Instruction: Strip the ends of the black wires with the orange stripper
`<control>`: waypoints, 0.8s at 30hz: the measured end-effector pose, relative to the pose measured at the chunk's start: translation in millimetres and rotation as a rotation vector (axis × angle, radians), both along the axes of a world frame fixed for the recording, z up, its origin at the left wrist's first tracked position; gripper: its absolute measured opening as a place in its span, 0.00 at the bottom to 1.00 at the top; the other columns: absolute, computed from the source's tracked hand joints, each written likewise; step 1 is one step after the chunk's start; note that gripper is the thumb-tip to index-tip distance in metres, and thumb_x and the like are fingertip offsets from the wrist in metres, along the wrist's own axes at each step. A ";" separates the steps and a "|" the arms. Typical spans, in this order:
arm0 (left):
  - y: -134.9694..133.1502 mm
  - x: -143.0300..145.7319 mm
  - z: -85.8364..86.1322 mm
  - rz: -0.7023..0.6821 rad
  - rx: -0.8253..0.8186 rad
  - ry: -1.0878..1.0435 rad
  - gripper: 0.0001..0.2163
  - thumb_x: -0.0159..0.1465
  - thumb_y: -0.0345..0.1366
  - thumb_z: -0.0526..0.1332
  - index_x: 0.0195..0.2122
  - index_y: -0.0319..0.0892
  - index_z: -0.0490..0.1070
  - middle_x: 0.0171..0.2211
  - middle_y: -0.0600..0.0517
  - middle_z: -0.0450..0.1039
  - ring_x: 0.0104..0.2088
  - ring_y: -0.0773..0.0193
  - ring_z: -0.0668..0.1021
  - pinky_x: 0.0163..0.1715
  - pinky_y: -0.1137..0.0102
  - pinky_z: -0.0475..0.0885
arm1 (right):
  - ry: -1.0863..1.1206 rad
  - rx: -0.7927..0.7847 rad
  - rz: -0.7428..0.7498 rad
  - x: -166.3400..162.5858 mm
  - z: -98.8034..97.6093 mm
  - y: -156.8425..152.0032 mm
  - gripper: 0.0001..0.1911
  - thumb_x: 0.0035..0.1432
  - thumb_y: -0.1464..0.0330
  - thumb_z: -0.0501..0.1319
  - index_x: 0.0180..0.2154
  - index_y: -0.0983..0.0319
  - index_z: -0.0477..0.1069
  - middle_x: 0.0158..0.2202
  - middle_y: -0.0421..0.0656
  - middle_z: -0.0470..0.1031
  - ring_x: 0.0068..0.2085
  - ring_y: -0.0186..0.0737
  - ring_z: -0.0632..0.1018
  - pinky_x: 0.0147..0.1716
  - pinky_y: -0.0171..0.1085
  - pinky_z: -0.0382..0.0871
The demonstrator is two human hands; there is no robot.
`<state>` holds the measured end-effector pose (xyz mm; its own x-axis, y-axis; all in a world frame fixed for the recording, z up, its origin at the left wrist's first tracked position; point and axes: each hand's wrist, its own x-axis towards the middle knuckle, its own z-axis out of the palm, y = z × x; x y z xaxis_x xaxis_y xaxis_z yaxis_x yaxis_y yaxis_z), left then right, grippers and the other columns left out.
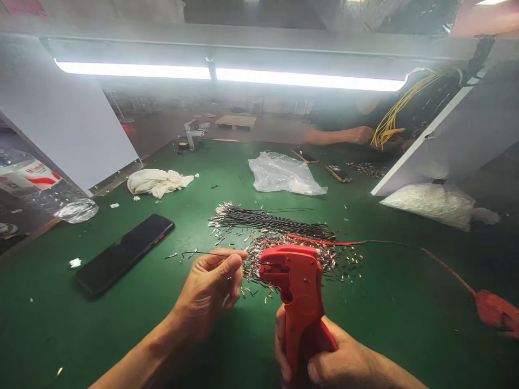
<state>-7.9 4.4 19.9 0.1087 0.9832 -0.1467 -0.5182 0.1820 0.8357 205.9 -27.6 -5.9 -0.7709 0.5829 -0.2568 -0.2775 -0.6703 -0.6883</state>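
Between thumb and forefinger, my left hand (217, 281) pinches a thin black wire (203, 253). One end of it points left; the other reaches the jaws of a red wire stripper (305, 286). My right hand (340, 356) is wrapped round the stripper's handles, holding it upright with its jaws facing left. Just behind the tool lies a heap of short wire offcuts (259, 251), some with coppery ends. Beyond that, a bundle of black wires (271, 220) has metal terminals at its left end. Whether the wire sits inside the jaws is hard to make out.
A black phone (125, 254) and a plastic bottle (57, 189) are on the left, near a white cloth (160, 182). A clear bag (284, 173) lies at the back. On the right are a stuffed bag (438, 202) and a red tool (497, 310). Across the table, another person's hand (359, 135) is near yellow wires (395, 113).
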 end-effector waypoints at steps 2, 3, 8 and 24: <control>0.3 -0.8 3.1 0.015 0.010 0.018 0.11 0.54 0.43 0.71 0.33 0.43 0.78 0.13 0.58 0.64 0.16 0.73 0.64 0.13 0.79 0.59 | 0.004 0.004 0.003 -0.1 -0.4 -0.2 0.21 0.32 0.78 0.57 0.36 0.66 0.69 0.27 0.41 0.74 0.27 0.33 0.71 0.29 0.31 0.63; 0.5 -1.3 4.5 0.019 0.013 0.026 0.11 0.54 0.43 0.71 0.33 0.43 0.78 0.13 0.58 0.64 0.16 0.73 0.64 0.13 0.79 0.58 | 0.012 0.009 0.003 -0.1 -1.4 -0.3 0.21 0.33 0.78 0.57 0.36 0.66 0.69 0.27 0.41 0.74 0.27 0.33 0.72 0.29 0.31 0.63; 1.8 -3.7 8.5 0.034 0.028 0.056 0.11 0.55 0.43 0.70 0.32 0.42 0.77 0.12 0.58 0.63 0.16 0.72 0.63 0.13 0.79 0.57 | 0.004 0.005 -0.016 0.4 -6.3 -0.3 0.20 0.34 0.77 0.58 0.36 0.65 0.69 0.28 0.41 0.74 0.27 0.34 0.72 0.29 0.32 0.63; -0.4 -0.8 10.9 0.135 0.084 0.212 0.12 0.53 0.45 0.71 0.30 0.42 0.76 0.10 0.59 0.62 0.13 0.74 0.62 0.15 0.77 0.55 | -0.075 0.071 -0.005 2.6 -14.3 -4.7 0.20 0.41 0.66 0.69 0.37 0.65 0.68 0.29 0.41 0.72 0.28 0.32 0.69 0.28 0.31 0.60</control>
